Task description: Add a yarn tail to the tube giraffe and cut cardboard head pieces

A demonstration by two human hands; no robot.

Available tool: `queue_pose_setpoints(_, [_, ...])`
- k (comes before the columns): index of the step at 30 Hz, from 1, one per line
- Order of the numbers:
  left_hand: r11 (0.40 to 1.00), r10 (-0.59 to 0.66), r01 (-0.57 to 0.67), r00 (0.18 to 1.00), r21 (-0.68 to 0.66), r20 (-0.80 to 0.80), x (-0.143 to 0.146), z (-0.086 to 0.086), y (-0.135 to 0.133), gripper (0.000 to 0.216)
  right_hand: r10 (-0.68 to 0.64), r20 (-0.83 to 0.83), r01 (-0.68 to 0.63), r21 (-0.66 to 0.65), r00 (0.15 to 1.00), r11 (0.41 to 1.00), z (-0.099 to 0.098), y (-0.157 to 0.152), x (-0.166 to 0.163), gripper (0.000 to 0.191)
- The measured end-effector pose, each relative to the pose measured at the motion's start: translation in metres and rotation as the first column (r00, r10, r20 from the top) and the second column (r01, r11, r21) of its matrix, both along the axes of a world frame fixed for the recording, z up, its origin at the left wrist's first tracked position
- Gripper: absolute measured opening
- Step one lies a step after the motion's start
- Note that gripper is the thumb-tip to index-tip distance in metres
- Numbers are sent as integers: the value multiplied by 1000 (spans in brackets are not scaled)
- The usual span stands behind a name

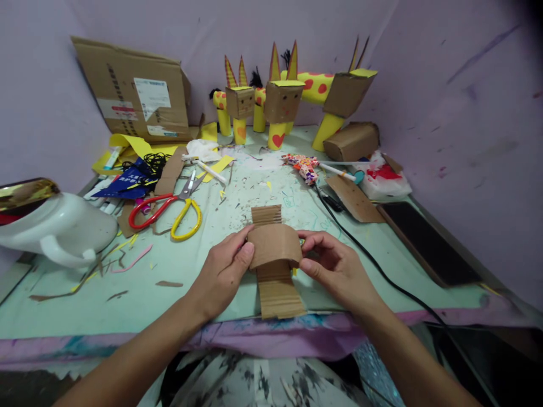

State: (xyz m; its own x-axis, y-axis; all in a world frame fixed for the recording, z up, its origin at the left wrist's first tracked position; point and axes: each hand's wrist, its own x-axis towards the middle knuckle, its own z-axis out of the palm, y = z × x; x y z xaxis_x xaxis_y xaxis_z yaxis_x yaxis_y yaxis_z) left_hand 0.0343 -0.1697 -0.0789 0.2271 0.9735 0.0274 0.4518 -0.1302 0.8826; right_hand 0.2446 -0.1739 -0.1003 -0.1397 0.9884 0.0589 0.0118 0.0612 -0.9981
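Near the table's front edge: a cardboard band is arching over a ribbed strip, which is lying flat on the table and running under the band, away from the person.
Left hand: fingers are clamping the band's left end, thumb on top.
Right hand: fingers are pinching the band's right end.
Progress: the band is already bent and sitting across the strip. Both hands are holding it down, so the joint seems unfinished, and I cannot tell whether any glue is on it.
Beside the work: scissors are lying to the left among paper scraps, and a black cable is running past the right hand.
Far edge: cardboard animals are standing finished.
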Motion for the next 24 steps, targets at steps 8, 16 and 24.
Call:
queue_pose_setpoints(8, [1000, -25, 25, 999, -1, 27, 5, 1, 2, 50, 15, -3, -15, 4, 1000, 1000, -1, 1, -1, 21])
queue_pose_setpoints(16, [999, -28, 28, 1000, -29, 8, 4, 1, 3, 45, 72, -28, -71, 30, 997, 997, -3, -2, -1, 24])
queue_pose_setpoints(24, [987, 90, -72, 989, 144, -119, 2, -3, -3, 35, 42, -16, -41, 23, 999, 999, -7, -4, 1, 34])
